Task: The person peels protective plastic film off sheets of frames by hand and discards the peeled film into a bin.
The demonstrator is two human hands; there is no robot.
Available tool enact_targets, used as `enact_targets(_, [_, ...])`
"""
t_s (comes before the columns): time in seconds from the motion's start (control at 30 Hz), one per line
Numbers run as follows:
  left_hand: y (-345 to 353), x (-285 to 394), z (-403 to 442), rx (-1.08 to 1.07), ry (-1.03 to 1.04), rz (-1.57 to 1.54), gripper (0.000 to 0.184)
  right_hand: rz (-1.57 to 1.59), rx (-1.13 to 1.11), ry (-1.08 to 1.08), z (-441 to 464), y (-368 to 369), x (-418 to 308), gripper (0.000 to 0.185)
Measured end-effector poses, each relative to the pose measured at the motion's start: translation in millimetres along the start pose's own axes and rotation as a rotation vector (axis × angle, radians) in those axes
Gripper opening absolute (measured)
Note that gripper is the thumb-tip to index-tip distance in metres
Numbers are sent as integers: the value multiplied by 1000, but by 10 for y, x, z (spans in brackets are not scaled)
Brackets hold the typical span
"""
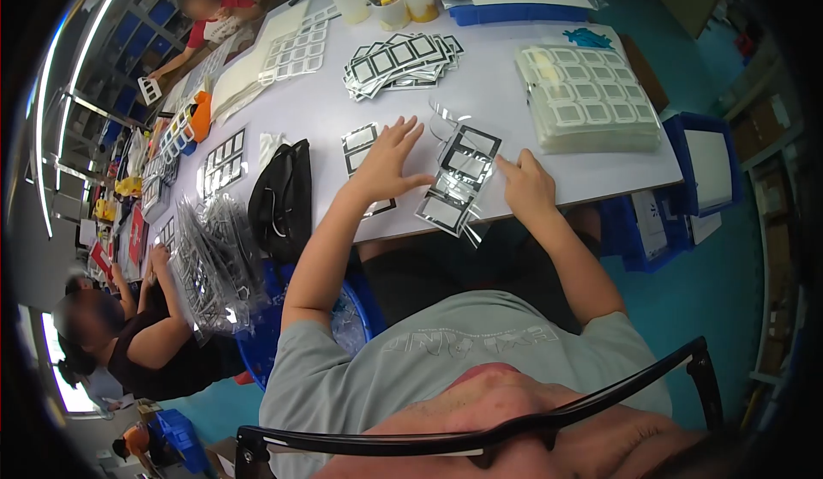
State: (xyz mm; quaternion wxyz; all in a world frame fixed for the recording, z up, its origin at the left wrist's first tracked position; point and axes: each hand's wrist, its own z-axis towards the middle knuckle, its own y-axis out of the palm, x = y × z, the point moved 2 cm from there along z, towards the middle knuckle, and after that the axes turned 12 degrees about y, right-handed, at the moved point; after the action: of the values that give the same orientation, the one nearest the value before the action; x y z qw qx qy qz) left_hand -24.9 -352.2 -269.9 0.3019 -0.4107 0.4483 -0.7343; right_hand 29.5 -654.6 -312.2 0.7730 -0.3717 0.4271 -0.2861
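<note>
My left hand [390, 163] is over the table with its fingers spread, holding nothing. Its thumb points toward a strip of black-bordered window frames with glossy clear film [461, 179]. My right hand [525, 186] is curled at the strip's right edge, its index finger against the border; the thumb is hidden. Loose clear film strips [444, 117] stick out at the upper end of the strip and at its lower end. Partly behind my left hand and forearm lies another black-bordered frame strip [360, 140].
A messy pile of frame strips [401, 63] lies farther back. At right stands a stack of translucent window trays [591, 102], with blue bins [707, 166] beyond the edge. A black pouch [281, 200] and bagged strips [219, 260] lie left. Other people [146, 342] work along the left.
</note>
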Motion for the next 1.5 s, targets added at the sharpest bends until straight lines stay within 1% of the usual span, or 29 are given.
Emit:
enact_targets(0.07, [126, 193, 62, 25, 11, 8, 110, -2, 15, -14, 2, -28, 18, 26])
enact_targets(0.1, [187, 213, 49, 38, 20, 15, 116, -4, 15, -14, -1, -44, 21, 26])
enact_targets(0.2, [315, 187, -89, 51, -29, -19, 118, -24, 47, 9, -26, -71, 68, 27])
enact_targets(0.23, [324, 150, -142, 64, -37, -23, 117, -31, 61, 16, -22, -78, 80, 28])
enact_targets(0.33, [200, 173, -263, -14, -16, 106, 114, -109, 98, 41, -5, -158, 140, 26])
enact_targets(0.37, [230, 108, -336, 8, 2, 62, 101, -151, 63, 44, -3, -168, 170, 21])
enact_targets(0.47, [246, 24, -458, -50, 81, 111, 91, -179, 41, 76, -21, -210, 204, 22])
enact_targets(0.5, [240, 32, -478, -44, 93, 99, 83, -179, 49, 69, -15, -210, 222, 23])
enact_targets(0.6, [255, 47, -486, -72, 86, 128, 87, -165, 65, 41, -12, -199, 251, 24])
enact_targets(0.7, [196, 64, -453, 11, 59, -74, 97, -113, 64, -2, 22, -167, 214, 24])
enact_targets(0.8, [86, 68, -339, 31, 56, -207, 108, -59, 51, -12, 27, -130, 192, 25])
enact_targets(0.9, [-49, 48, -124, -73, -16, -249, 111, -35, 72, -13, 23, -132, 189, 26])
enact_targets(1.0, [-31, -11, 75, -247, 5, -188, 108, -27, 104, -7, 11, -125, 214, 27])
enact_targets(1.13, [2, 23, 254, -371, 27, -155, 95, -2, 124, 13, -6, -143, 208, 28])
enact_targets(1.23, [61, -8, 315, -417, 103, -96, 83, -5, 132, 29, -12, -155, 193, 29])
enact_targets(1.33, [53, 10, 342, -481, 85, -80, 77, -28, 148, 62, -23, -147, 217, 28])
enact_targets(1.5, [-2, 69, 295, -516, 18, -32, 82, -63, 201, 100, -49, -133, 247, 26])
